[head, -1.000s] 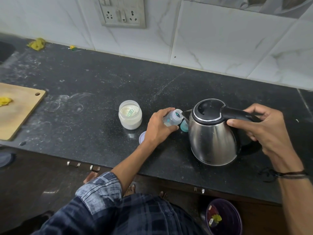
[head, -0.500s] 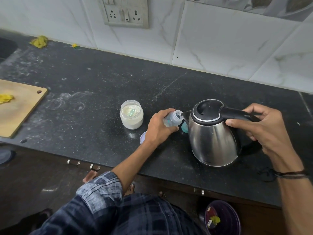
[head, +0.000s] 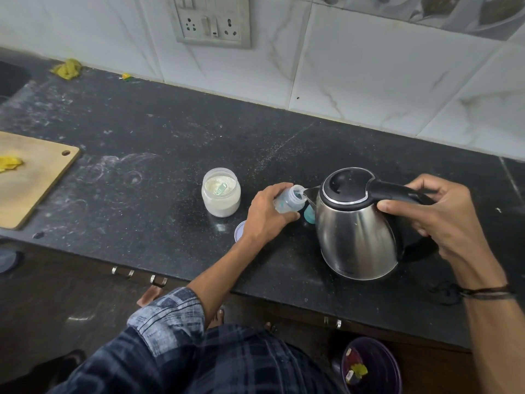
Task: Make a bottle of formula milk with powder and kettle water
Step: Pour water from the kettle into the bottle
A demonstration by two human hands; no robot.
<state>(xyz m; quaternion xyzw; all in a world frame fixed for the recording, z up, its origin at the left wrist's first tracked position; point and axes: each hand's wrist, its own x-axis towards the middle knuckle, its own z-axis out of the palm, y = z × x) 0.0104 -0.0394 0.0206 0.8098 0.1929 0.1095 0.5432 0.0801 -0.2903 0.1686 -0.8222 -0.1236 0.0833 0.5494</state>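
My left hand (head: 265, 213) grips a small clear baby bottle (head: 290, 200), tilted with its open mouth toward the kettle spout. My right hand (head: 437, 214) holds the black handle of the steel kettle (head: 356, 231), which leans left so its spout touches the bottle's mouth. A thin stream of water shows at the spout. An open jar of white formula powder (head: 221, 192) with a pale green scoop inside stands to the left of the bottle. A teal bottle cap (head: 309, 216) lies between the bottle and the kettle, partly hidden.
A round lid (head: 239, 230) lies by my left wrist. A wooden cutting board (head: 31, 177) with yellow scraps sits at the left on the dark counter (head: 147, 143). A wall socket (head: 211, 22) is above. A purple bin (head: 372, 365) stands on the floor below.
The kettle has tipped a little further left, bringing its spout onto the bottle's mouth. Both hands keep their grips.
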